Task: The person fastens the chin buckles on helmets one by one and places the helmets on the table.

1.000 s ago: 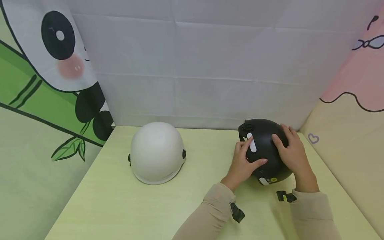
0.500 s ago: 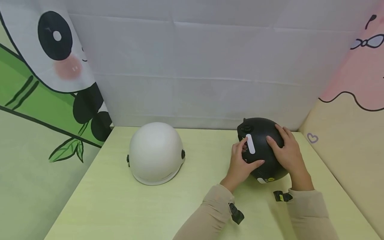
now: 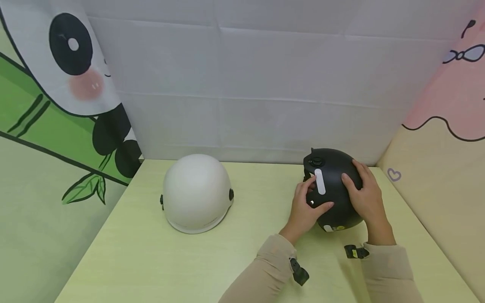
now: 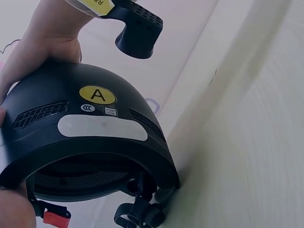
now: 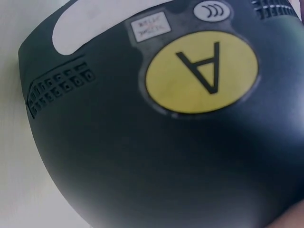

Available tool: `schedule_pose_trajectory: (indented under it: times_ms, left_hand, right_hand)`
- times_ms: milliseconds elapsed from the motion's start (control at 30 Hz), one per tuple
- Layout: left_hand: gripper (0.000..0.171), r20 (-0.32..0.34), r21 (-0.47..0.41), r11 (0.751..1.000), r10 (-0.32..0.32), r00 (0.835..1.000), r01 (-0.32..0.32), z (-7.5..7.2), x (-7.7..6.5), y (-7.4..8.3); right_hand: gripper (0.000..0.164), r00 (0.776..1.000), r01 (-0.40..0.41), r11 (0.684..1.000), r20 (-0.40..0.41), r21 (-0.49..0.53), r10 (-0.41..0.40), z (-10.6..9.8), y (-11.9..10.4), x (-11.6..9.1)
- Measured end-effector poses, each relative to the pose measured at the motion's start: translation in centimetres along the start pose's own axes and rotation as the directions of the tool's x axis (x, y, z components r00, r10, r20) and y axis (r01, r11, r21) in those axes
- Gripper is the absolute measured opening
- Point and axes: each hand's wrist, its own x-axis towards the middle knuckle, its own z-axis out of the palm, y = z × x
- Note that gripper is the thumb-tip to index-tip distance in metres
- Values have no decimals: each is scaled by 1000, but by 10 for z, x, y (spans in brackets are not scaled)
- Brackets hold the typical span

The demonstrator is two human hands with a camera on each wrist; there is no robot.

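Note:
A black helmet (image 3: 335, 198) lies tilted on its side at the right of the table, white strips on its shell. My left hand (image 3: 305, 208) grips its rim, fingers at the opening and thumb on the outer shell. Over the dome's right side my right hand (image 3: 365, 193) holds the shell, thumb apart from the fingers. A yellow oval sticker (image 4: 97, 95) with an A shows above a white strip (image 4: 102, 127) in the left wrist view. Below the rim hang a strap with a red buckle piece (image 4: 56, 219) and a black strap fitting (image 4: 140, 212).
A white helmet (image 3: 198, 193) stands dome-up on the left half of the pale yellow-green table (image 3: 159, 269). A grey-white sheet (image 3: 242, 84) hangs behind the table. A beige and pink panel (image 3: 435, 181) borders the right side.
The black helmet has turned slightly in my hands, and its yellow sticker shows less in the head view. My right hand has shifted a little left with it. The white helmet stays put.

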Motion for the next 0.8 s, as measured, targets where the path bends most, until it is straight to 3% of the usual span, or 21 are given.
schedule_pose_trajectory:
  times_ms: [300, 633, 800]
  left_hand:
    - [75, -12, -18, 1000, 20, 1000, -20, -2, -9, -4]
    - [82, -4, -112, 992, -63, 998, 62, -1, -24, -18]
    - [85, 9, -157, 986, -54, 999, 55, 1, -34, -22]
  right_hand:
    - [62, 1000, 5, 1000, 1, 7, -5, -1, 0, -3]
    - [62, 1000, 9, 1000, -4, 19, -9, -2, -1, -2]
    - [61, 1000, 18, 1000, -6, 21, -18, -2, -1, -2]
